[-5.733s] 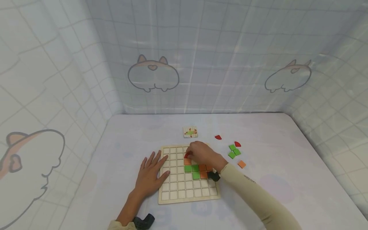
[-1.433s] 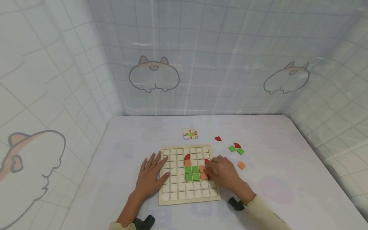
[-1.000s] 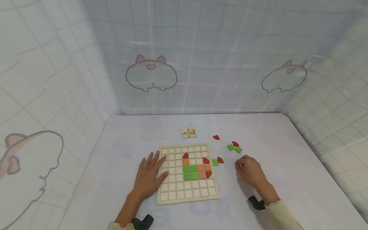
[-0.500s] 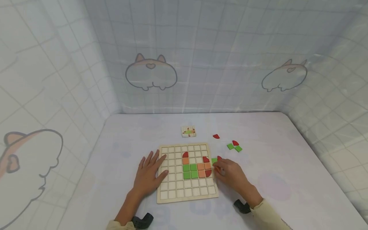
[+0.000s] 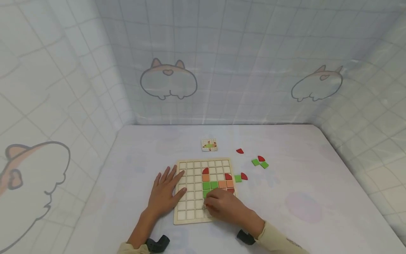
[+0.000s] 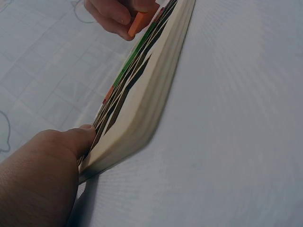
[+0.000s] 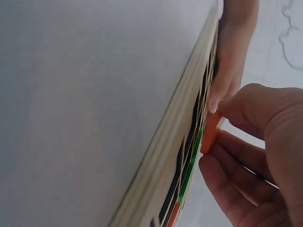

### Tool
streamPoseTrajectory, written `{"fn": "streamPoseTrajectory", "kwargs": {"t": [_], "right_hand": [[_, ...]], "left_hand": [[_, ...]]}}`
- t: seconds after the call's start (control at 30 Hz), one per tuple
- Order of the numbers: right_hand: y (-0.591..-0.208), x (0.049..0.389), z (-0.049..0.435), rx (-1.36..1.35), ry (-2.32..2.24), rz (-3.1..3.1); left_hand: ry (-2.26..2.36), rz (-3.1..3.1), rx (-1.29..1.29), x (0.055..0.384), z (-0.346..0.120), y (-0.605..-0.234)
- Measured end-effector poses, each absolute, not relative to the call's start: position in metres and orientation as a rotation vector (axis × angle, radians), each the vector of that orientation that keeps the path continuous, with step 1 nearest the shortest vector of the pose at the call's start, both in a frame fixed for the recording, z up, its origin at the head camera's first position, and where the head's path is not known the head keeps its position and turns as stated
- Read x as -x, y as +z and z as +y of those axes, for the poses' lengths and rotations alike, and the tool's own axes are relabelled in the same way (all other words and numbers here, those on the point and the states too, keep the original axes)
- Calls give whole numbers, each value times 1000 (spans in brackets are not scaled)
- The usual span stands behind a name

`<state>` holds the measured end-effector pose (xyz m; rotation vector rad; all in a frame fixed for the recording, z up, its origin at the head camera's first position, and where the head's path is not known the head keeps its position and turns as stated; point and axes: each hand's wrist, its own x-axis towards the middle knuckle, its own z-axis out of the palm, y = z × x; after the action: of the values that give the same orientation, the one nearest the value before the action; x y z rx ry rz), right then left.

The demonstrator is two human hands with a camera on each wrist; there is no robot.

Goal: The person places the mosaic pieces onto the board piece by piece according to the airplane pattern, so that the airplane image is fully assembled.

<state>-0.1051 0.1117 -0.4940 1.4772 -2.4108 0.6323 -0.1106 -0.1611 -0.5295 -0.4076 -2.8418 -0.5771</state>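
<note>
My left hand [image 5: 163, 195] lies flat with spread fingers on the left edge of a wooden grid board [image 5: 189, 215]. Between thumb and fingers, my right hand [image 5: 226, 208] pinches an orange square tile [image 7: 213, 132], held close over the board just below the green tiles. Set in the grid are green square tiles [image 5: 206, 185], several orange square tiles [image 5: 222, 184] and red quarter-circle tiles [image 5: 205, 171]. In the head view the right hand hides the held tile's main face and part of the lower grid.
Beyond the board lies a small pattern card [image 5: 209, 145]. A green tile [image 5: 238, 178] and a red quarter-circle [image 5: 244, 176] sit at the board's right edge. Farther back right are two more green tiles [image 5: 264, 164] and red pieces [image 5: 240, 151].
My right hand has picked up the loose orange tile from the right of the table and carried it left over the board's lower middle. Earlier, another green tile joined the grid. The left hand stays put.
</note>
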Motion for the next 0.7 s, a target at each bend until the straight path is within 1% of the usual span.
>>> {"fn": "streamPoseTrajectory", "kwargs": {"t": [0.27,0.5,0.7], "right_hand": [[-494,101,105,-1472,512,-2561],[-492,104,109,-1441,629,-2569],[-492,105,122,-1415,681,-2589]], "left_hand": [[-586,-2822,412,110,-162,-530],[-571,-2826,401,109,-161,-528],[-564,-2825,405,109,-161,-528]]}}
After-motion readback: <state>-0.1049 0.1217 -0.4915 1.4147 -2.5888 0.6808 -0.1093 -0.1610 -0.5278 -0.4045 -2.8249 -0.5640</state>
